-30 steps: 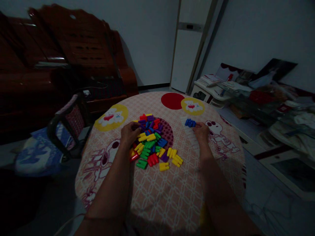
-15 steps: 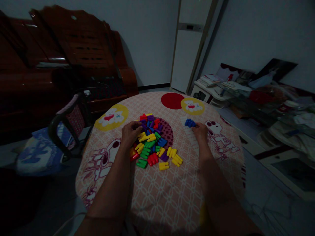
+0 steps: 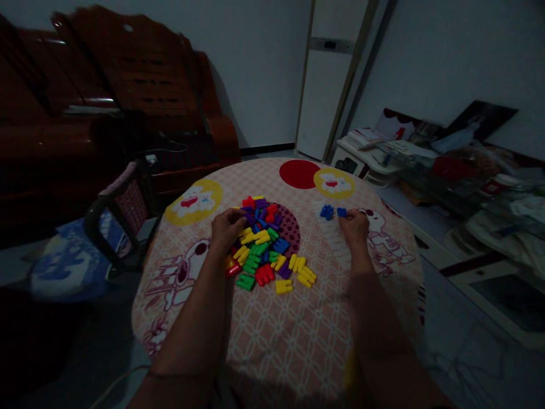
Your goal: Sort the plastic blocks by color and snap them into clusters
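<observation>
A loose pile of plastic building blocks (image 3: 259, 250) in yellow, green, red, blue and purple lies on the round table. At the pile's left edge rests my left hand (image 3: 227, 230), its fingers curled in against purple blocks; what they hold, if anything, is hidden. My right hand (image 3: 355, 228) is on the table's right side, thumb and fingers pinching a blue block (image 3: 342, 212). Just left of it, apart from the pile, more blue block pieces (image 3: 327, 212) sit close together on the cloth.
A patterned cloth (image 3: 272, 335) covers the table. Left of it stands a folding chair (image 3: 114, 221), with a wooden sofa (image 3: 140, 85) behind. A cluttered glass-topped cabinet (image 3: 430, 179) runs along the right wall. A tall white cabinet-like unit (image 3: 321, 102) stands at the back.
My right hand has shifted right, taking one blue block away from the other blue pieces, with a gap between them now. My left hand stays nearly still at the pile.
</observation>
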`<state>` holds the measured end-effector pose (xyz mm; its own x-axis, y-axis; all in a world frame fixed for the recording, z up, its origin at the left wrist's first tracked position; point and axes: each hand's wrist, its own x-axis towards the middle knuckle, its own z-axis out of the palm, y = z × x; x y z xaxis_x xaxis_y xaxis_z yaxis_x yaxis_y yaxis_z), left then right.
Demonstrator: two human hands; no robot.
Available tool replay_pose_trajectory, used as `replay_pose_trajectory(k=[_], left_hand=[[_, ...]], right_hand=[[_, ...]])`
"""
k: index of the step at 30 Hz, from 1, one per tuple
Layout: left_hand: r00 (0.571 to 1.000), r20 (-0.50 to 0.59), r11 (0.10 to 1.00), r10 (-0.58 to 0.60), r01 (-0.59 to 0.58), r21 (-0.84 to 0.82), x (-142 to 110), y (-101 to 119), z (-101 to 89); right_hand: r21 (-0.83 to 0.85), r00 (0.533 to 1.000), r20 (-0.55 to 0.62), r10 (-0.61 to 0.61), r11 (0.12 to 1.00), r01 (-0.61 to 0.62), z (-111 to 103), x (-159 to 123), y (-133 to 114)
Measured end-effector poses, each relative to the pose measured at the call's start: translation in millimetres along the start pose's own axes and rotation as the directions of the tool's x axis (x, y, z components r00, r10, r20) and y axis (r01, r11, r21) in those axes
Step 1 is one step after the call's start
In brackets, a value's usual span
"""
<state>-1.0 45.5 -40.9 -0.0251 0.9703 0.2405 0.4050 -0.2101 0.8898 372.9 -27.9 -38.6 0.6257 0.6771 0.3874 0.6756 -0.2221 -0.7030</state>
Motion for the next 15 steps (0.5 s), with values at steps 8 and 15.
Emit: replay_pose_trajectory(k=[8,15], left_hand=[[1.0,0.015,1.0,-0.004,0.005,-0.018,0.2,0.2,0.2],[1.0,0.012,1.0,-0.008,0.009,-0.024,0.0,1.9,0.5]], right_hand=[[0.06,0.997,-0.008,0.072,0.996,-0.071,2.8,5.8,12.1],[0.122,0.995,0.039,0.089,0.988,-0.093,6.3,7.8,17.5]])
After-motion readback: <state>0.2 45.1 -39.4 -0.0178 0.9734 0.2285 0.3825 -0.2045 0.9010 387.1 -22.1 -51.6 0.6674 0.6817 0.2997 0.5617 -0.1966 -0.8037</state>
